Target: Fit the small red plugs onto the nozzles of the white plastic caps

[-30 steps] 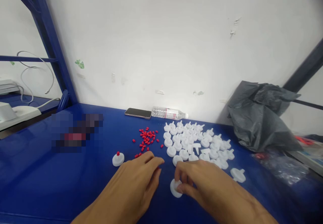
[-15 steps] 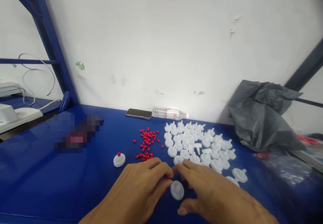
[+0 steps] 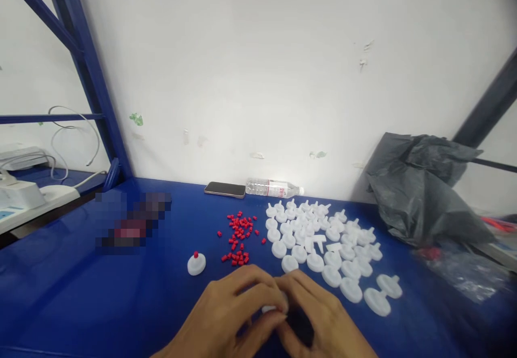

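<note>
My left hand (image 3: 246, 307) pinches a white spouted cap (image 3: 269, 309), most of it hidden behind the fingers. From the other side my right hand (image 3: 313, 304) closes in on the same cap, its fingertips meeting those of the left. A trace of red shows beside the white, too small to make out. Left of the hands, a white spouted cap with a red tip (image 3: 196, 264) stands upright on the blue table (image 3: 133, 299). Small red caps (image 3: 238, 231) lie scattered just beyond my fingers. To the right spread several loose white spouted caps (image 3: 315, 261).
Along the wall lie a phone (image 3: 225, 189) and a plastic bottle (image 3: 274, 188) on its side. A grey plastic bag (image 3: 424, 185) slumps at the right, with clear plastic wrap (image 3: 464, 272) below it. A power strip (image 3: 56, 194) sits at far left, beside a blue frame post (image 3: 92, 78).
Both hands have drawn together around the white cap, which showed its round face before and is now mostly covered. The right hand's thumb has come in. The view has tilted slightly up.
</note>
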### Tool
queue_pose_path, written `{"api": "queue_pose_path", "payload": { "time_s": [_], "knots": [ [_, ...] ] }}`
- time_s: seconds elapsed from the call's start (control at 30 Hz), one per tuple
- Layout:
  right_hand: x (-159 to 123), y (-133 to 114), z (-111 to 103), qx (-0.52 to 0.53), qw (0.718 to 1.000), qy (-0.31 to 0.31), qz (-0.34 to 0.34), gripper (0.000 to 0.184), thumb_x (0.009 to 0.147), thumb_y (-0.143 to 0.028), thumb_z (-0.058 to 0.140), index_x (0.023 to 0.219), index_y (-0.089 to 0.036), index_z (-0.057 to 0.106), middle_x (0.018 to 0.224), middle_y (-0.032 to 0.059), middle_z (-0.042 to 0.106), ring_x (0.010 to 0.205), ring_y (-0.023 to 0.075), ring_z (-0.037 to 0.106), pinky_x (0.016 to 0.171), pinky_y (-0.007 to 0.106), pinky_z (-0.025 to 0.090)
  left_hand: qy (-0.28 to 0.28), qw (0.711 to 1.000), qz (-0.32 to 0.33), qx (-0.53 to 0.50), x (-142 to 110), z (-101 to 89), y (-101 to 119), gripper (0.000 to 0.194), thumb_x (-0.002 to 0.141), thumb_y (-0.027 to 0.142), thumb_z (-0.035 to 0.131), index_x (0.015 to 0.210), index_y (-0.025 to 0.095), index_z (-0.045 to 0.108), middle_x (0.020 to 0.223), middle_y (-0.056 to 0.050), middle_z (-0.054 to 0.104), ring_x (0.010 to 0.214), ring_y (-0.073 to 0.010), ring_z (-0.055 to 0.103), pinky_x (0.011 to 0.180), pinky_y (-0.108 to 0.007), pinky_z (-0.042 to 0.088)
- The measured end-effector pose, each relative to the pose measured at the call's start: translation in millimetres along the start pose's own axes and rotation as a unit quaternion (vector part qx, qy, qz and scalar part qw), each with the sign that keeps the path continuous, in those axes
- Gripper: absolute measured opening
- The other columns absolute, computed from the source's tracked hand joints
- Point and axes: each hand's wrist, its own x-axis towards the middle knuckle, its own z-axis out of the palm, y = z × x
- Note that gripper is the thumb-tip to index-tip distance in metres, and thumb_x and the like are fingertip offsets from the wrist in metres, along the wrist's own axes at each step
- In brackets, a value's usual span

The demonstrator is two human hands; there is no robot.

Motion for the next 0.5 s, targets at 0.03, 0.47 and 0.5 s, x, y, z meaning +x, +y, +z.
{"api": "queue_pose_path", "payload": {
  "time_s": [0.03,0.47,0.5],
  "knots": [
    [0,2,4,-0.002,1.0,0.005,-0.008,0.026,0.086,-0.028,0.066,0.11,-0.039,0.07,0.107,-0.0042,0.077,0.094,0.02,0.078,0.087,0.027,0.063,0.02,0.999,-0.005,-0.029,-6,2.0,-2,0.012,0.102,0.03,0.061,0.106,0.034,0.071,0.098,0.0,0.079,0.077,-0.0119,0.076,0.066,-0.015,0.061],
    [-4,10,7,-0.055,0.998,0.023,-0.016,0.031,0.095,-0.053,0.068,0.125,-0.043,0.07,0.111,-0.0024,0.078,0.091,0.0209,0.079,0.084,0.03,0.066,0.113,0.947,-0.177,-0.243,-35,14.0,-11,0.019,0.092,0.029,0.073,0.102,0.044,0.081,0.102,0.004,0.083,0.057,-0.0133,0.073,0.048,-0.018,0.062],
    [-3,10,7,-0.052,0.998,0.027,-0.02,0.032,0.095,-0.053,0.069,0.125,-0.042,0.071,0.112,-0.0019,0.077,0.09,0.0206,0.079,0.083,0.029,0.066,0.113,0.941,-0.191,-0.257,-36,14.5,-12,0.018,0.092,0.032,0.074,0.101,0.044,0.082,0.103,0.003,0.083,0.054,-0.0128,0.071,0.046,-0.018,0.062]
  ]
}}
